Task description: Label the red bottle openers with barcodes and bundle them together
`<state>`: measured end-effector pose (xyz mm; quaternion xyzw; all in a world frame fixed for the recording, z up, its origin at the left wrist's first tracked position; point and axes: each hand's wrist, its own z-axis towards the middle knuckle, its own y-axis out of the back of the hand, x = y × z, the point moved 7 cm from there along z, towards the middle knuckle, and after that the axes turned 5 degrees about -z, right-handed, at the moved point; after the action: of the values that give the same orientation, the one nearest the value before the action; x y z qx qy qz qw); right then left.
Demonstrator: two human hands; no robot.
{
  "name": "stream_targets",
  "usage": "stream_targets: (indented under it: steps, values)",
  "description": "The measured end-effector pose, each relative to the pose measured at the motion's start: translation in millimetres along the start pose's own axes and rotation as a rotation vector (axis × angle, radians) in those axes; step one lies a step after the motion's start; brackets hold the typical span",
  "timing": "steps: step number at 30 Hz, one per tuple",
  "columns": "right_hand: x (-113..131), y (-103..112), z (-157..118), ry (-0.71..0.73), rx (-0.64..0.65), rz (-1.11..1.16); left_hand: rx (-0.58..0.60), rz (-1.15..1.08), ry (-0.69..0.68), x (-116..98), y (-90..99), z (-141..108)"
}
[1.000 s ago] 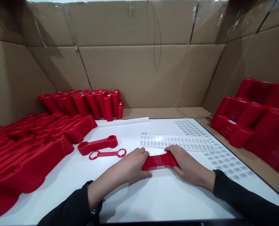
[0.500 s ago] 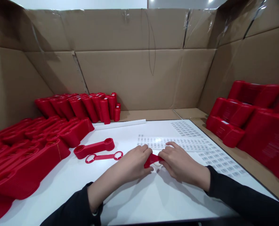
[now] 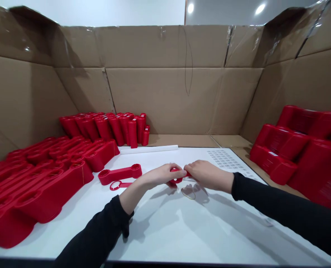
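Note:
Between both hands, just over the white table (image 3: pixel 165 230), is a stack of red plastic parts (image 3: pixel 176 180), mostly covered by fingers. My left hand (image 3: pixel 164 175) is closed round its left end. At the right end my right hand (image 3: pixel 201 172) grips it, with the fingertips partly hidden. A thin tan rubber band (image 3: pixel 188 192) lies on the table below my hands. To the left sit a short red stack (image 3: pixel 120 174) and a single flat red part with ring ends (image 3: pixel 115 185), partly behind my left forearm.
Many red stacks (image 3: pixel 50 186) fill the left side, with upright ones (image 3: pixel 116 130) at the back. More red stacks (image 3: pixel 277 156) stand right. Label sheets (image 3: pixel 229 159) and a white strip (image 3: pixel 150 149) lie behind. Cardboard walls (image 3: pixel 165 100) surround the table.
The view has tilted up a little. Both hands have raised and turned the red stack, still held between them. The rubber band now shows more fully below them.

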<state>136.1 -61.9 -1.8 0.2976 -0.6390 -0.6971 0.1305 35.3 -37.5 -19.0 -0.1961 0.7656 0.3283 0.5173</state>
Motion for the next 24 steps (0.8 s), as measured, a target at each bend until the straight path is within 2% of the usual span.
stream_targets:
  steps: [4,6,8,10,13,16,21,24]
  values:
    - [-42,-4,28,-0.102,0.083,0.243,-0.238,-0.229,-0.112,-1,44.4,-3]
    - [-54,-9,40,-0.102,0.11,0.298,-0.281,-0.306,-0.168,4,59.9,-2]
    - [-60,-17,48,-0.098,0.141,0.338,-0.336,-0.289,-0.167,14,70.1,2]
    - [-64,-23,51,-0.11,0.156,0.36,-0.403,-0.177,-0.169,22,74.7,6]
    - [-68,-25,50,-0.12,0.164,0.362,-0.457,0.03,-0.155,27,69.3,9]
    - [-68,-19,49,-0.095,0.209,0.343,-0.416,0.118,-0.128,30,52.2,10]
    - [-58,-16,50,-0.053,0.296,0.315,-0.382,0.272,-0.332,28,23.1,16]
    - [-48,-25,46,-0.039,0.334,0.315,-0.417,0.391,-0.324,37,16.6,23]
